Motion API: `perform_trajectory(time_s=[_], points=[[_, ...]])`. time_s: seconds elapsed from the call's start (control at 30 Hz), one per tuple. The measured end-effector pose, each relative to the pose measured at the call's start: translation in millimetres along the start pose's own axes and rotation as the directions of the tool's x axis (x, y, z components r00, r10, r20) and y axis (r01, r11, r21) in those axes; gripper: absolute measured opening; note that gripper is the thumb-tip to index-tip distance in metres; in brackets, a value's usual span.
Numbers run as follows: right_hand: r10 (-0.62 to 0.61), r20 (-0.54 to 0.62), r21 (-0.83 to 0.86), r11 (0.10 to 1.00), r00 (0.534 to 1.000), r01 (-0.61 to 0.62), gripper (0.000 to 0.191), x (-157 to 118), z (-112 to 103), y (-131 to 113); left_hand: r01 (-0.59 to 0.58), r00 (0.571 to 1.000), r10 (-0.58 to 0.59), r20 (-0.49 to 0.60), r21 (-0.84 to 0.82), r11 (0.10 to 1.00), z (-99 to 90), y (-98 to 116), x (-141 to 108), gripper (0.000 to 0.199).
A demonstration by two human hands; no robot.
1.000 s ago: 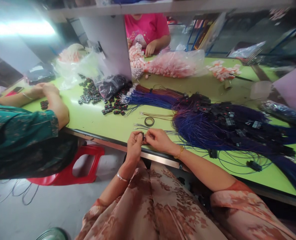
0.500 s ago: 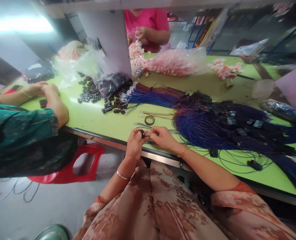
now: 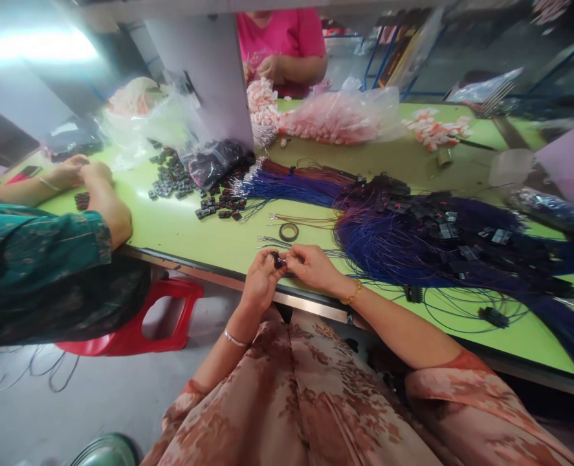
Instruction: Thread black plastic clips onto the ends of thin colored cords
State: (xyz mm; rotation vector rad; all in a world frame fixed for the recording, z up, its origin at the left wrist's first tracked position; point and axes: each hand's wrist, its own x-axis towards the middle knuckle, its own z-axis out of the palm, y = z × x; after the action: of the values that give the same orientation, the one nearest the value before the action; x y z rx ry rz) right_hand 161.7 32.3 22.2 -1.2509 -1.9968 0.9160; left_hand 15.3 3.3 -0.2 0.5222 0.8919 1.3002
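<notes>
At the table's front edge my left hand [image 3: 261,279] is closed on a small black connector [image 3: 277,260]. My right hand [image 3: 312,266] is pinched right beside it, on a thin wire whose end meets the connector; the fingers hide most of that wire. Just beyond my hands lie a black tape ring [image 3: 288,232] and a few loose wires [image 3: 296,220]. To the right spreads a big heap of blue wires [image 3: 378,243] with black connectors among them. Small black connectors [image 3: 173,178] are piled at the left, next to a plastic bag of dark parts [image 3: 215,163].
A person in a green sleeve [image 3: 44,239] works at the left, over a red stool [image 3: 170,317]. Across the table, behind a grey post [image 3: 209,77], is a person in a pink shirt [image 3: 303,39]. A bag of pink-white parts [image 3: 335,120] lies at the back.
My right fingertips have moved slightly closer to the black connector. The view has shifted a little, and the hands of the person in pink have moved lower.
</notes>
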Motion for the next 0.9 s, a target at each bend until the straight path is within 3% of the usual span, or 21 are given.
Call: perform_trajectory(time_s=[0.2, 0.4, 0.63, 0.8, 0.9], points=[[0.030, 0.013, -0.015, 0.999, 0.999, -0.030, 0.025, -1, -1, -3, -0.010, 1.000, 0.010, 0.004, 0.009, 1.000, 0.8, -1, -2, 0.027], [-0.008, 0.040, 0.002, 1.000, 0.999, 0.008, 0.022, -1, 1, -3, -0.126, 0.989, 0.137, -0.057, 0.154, 0.980, 3.1, -9, -5, 0.033], [-0.163, 0.077, -0.104, 0.980, 0.984, 0.170, 0.013, 0, -3, -3, -0.112, 0.991, 0.123, -0.058, 0.164, 0.980, 3.5, -6, -5, 0.036], [-0.160, 0.040, -0.243, 0.956, 0.986, 0.165, 0.015, -3, 7, -3, -0.162, 0.975, 0.192, -0.110, 0.236, 0.958, 4.7, -8, -7, 0.028], [-0.146, 0.082, -0.254, 0.954, 0.986, 0.162, 0.017, 0, 1, -6, -0.135, 0.981, 0.162, -0.107, 0.230, 0.964, 5.2, -9, -7, 0.028]])
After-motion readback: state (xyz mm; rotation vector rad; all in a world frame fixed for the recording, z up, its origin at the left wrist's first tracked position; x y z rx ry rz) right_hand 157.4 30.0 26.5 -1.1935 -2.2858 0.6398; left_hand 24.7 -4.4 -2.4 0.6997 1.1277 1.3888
